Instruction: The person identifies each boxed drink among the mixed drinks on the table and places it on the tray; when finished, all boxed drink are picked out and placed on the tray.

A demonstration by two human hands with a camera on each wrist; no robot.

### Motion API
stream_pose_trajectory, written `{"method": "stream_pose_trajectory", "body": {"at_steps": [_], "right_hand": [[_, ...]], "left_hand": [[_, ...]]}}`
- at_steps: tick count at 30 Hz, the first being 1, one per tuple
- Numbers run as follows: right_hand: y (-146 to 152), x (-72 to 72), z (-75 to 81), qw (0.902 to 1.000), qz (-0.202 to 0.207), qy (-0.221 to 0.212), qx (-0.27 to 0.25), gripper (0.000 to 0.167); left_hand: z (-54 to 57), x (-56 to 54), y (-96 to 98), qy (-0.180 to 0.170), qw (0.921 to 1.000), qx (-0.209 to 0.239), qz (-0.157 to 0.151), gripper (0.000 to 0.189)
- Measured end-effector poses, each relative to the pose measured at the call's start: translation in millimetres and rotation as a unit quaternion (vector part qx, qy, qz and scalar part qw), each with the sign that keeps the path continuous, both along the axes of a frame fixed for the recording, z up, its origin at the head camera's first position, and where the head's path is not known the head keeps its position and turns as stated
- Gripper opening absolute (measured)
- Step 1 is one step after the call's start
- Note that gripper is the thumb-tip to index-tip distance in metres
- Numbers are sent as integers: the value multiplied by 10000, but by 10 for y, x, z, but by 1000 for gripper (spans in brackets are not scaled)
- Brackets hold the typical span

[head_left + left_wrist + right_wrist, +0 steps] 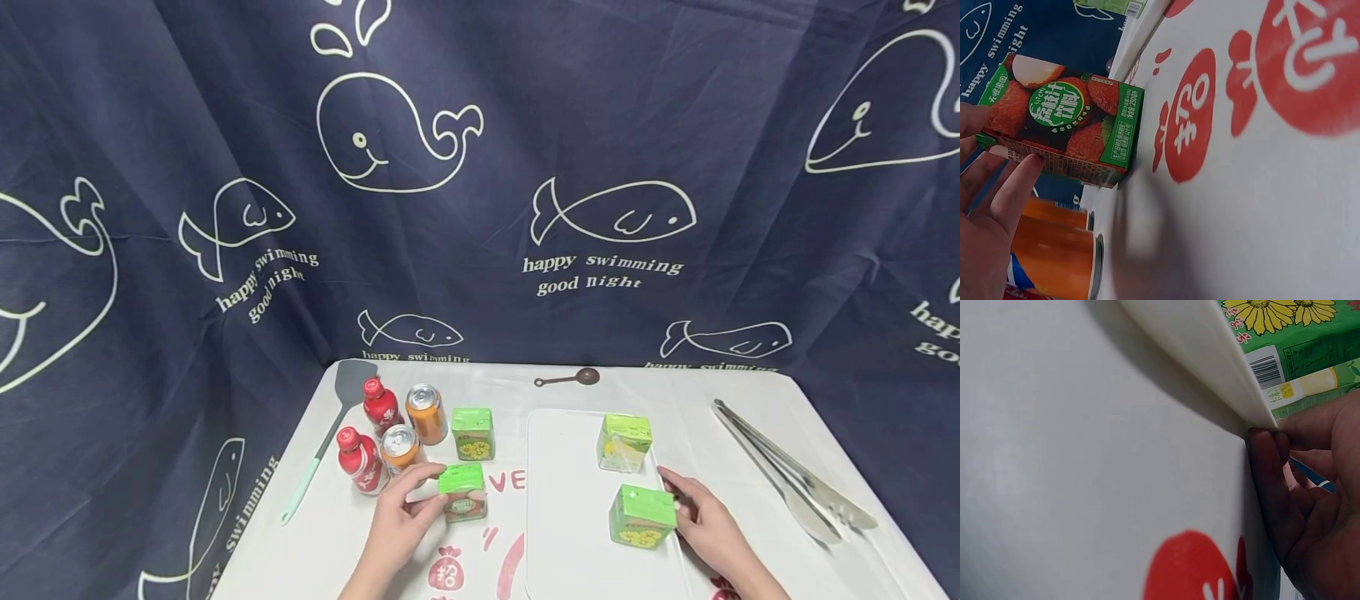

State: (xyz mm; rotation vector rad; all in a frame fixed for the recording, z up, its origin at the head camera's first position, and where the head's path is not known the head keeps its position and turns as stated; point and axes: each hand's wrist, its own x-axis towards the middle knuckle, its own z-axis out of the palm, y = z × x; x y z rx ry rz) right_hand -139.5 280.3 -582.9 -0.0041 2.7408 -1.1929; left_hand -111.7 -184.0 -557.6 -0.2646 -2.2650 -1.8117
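Note:
My left hand (397, 518) pinches a green-topped litchi juice carton (1054, 109) between thumb and fingers, at its upper part. The carton stands on the table left of a white tray (566, 508). At the tray's right side, my right hand (711, 525) pinches the tray's edge between thumb and finger, plainest in the right wrist view. Two juice cartons stand on the tray: a yellow-green one (625, 443) farther back and a green one with yellow flowers (642, 518) nearer, close to my right fingers.
Another flower-print carton (473, 435) stands behind the litchi one. Left of it are two orange cans (426, 417) and two red bottles (360, 462), then a spatula (322, 446). A brown spoon (581, 377) lies at the back edge, metal tongs and utensils (795, 483) at the right.

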Motion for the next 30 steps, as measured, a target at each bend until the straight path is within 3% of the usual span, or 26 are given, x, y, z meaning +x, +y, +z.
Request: {"method": "stream_pose_trajectory", "body": {"at_steps": [14,24,30], "right_hand": [[11,-8,-9,10000,-1,2,92,61],[6,2,-10,10000,-26,-5,39,60],[9,3,-13,10000,-1,85,-13,60]], "left_hand": [[80,-159,260,72,9983,204,-547,39],[154,-359,507,121,9942,380,-997,38],[190,-468,678,228,9946,154,-1005,38]]}}
